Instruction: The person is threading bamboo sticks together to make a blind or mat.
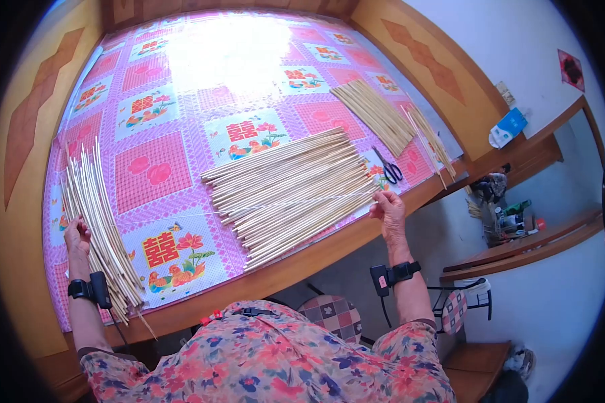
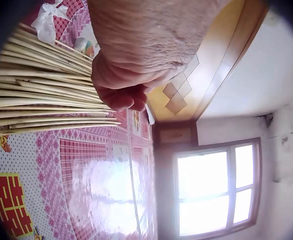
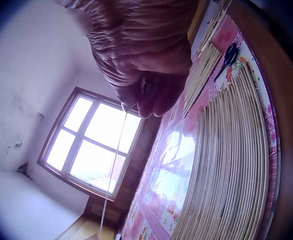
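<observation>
A thin white string (image 1: 296, 201) runs taut over a row of pale reed-like sticks (image 1: 286, 178) laid side by side on the table. My right hand (image 1: 390, 213) pinches one end near the front right corner of the row; in the right wrist view the string (image 3: 111, 175) leaves the fingertips. On the far left, my left hand (image 1: 78, 236) has its fingers curled around the other end, above a looser pile of sticks (image 1: 101, 228). From that hand the string (image 2: 132, 170) stretches away in the left wrist view.
Black-handled scissors (image 1: 391, 173) lie right of the row. Behind them are a flat bundle of sticks (image 1: 375, 115) and several narrow sticks (image 1: 430, 141). A patterned plastic cloth (image 1: 153, 168) covers the table. A checked stool (image 1: 331, 316) stands below the front edge (image 1: 336, 238).
</observation>
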Motion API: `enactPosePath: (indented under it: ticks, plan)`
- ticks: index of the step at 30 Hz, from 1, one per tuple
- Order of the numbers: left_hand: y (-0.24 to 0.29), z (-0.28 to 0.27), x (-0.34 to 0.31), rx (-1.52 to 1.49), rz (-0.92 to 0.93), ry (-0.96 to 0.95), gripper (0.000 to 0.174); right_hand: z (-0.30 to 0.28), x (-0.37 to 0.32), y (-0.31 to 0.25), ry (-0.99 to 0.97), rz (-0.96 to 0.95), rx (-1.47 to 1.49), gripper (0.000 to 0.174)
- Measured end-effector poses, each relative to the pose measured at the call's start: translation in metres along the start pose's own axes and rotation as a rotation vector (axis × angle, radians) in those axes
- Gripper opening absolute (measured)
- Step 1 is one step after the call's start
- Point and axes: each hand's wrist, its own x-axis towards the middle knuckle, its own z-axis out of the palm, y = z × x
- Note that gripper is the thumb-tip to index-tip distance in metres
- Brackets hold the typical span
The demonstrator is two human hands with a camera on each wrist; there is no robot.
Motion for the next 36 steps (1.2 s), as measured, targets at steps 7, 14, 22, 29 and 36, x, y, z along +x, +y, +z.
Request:
enactPosePath:
  ticks: [7, 14, 22, 29, 36]
  plan:
    - [-0.031, 0.054, -0.006, 0.009, -0.153, 0.073, 0.006, -0.012, 0.0, -0.018, 0.087, -0.006, 0.353, 0.013]
    - [-0.056, 0.095, -0.031, 0.088, -0.18, 0.037, 0.006, -0.017, 0.036, -0.044, 0.033, -0.094, 0.611, 0.017]
    - [-0.075, 0.153, -0.105, 0.244, -0.134, 0.039, 0.013, -0.047, 0.131, -0.064, -0.176, -0.148, 0.771, 0.013]
    - [-0.125, 0.194, -0.128, 1.114, 0.176, -0.065, 0.033, -0.151, 0.212, -0.097, -0.05, -0.221, 0.88, 0.013]
    - [-0.19, 0.364, -0.208, 1.636, 0.655, -0.437, 0.047, -0.206, 0.239, -0.187, 0.361, -0.633, 0.448, 0.013]
